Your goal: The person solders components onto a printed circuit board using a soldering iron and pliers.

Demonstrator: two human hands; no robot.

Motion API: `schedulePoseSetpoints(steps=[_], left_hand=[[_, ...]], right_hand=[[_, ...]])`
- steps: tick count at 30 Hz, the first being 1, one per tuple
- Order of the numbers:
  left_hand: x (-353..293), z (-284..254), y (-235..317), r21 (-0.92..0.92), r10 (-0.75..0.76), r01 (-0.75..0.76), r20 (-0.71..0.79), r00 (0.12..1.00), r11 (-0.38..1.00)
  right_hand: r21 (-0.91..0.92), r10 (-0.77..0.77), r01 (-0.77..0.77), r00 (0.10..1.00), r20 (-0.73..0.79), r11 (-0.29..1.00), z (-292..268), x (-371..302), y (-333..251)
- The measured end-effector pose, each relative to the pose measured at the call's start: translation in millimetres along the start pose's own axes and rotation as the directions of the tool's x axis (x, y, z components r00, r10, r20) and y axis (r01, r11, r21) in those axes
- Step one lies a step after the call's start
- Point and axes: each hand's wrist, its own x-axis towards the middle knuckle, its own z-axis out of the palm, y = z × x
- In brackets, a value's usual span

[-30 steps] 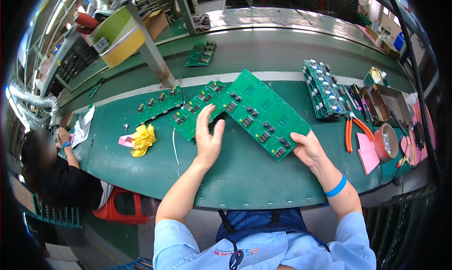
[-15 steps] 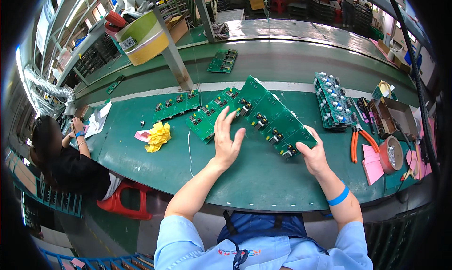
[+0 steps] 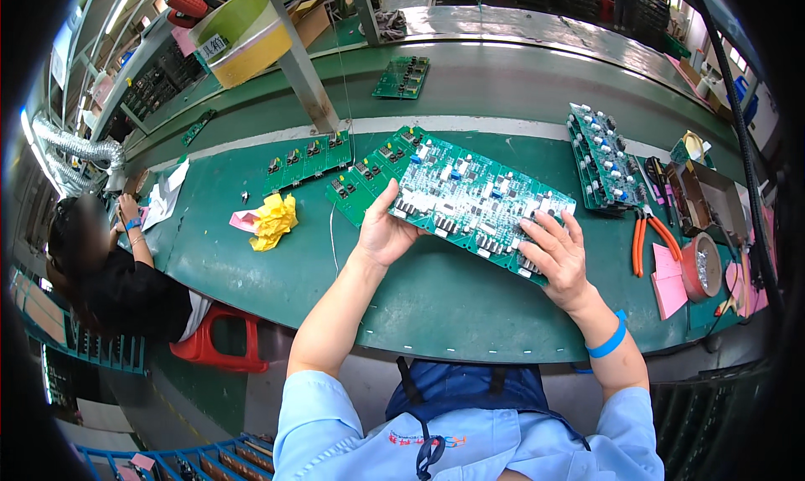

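In the head view, the left hand (image 3: 388, 236) supports the left end of a rectangular green circuit board with small white, blue and black components (image 3: 470, 197), its thumb at the board's edge and its other fingers mostly hidden beneath. The right hand (image 3: 558, 259) closes over the right end, fingers slightly parted on the component face; its thumb is out of sight. The board is tilted above the middle of a dark green worktop (image 3: 470, 317), between the front and back edges.

Toward the back edge, left of centre, lie a green board with black components (image 3: 356, 197), partly hidden by the held one, and a similar green board (image 3: 309, 161). Crumpled yellow material (image 3: 274, 221) lies nearer the left end. Near the back right corner are stacked green boards (image 3: 605, 158), with orange-handled pliers (image 3: 639, 244) just in front.
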Motion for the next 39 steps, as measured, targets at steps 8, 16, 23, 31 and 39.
schedulePoseSetpoints(steps=[8,16,23,31,39], left_hand=[[2,-4,-2,0.050,0.082,-0.080,-0.049,0.995,0.996],[5,-11,-2,0.058,0.041,-0.042,0.013,0.999,0.997],[-4,13,7,0.160,0.058,-0.091,0.200,0.978,0.983],[-23,32,24,0.895,0.624,-0.305,0.445,0.642,-0.325],[35,53,13,0.956,0.771,-0.008,0.241,0.590,-0.292]], right_hand=[[0.052,0.341,-0.338,0.938,-0.068,0.940,13,-5,15],[-0.081,0.236,-0.237,0.971,-0.020,0.968,13,-6,18],[0.168,-0.030,0.005,0.989,0.147,0.986,5,-1,-1],[0.798,0.587,-0.383,0.542,0.602,-0.465,3,14,-6],[0.815,0.543,-0.290,0.628,0.557,-0.502,38,53,-29]])
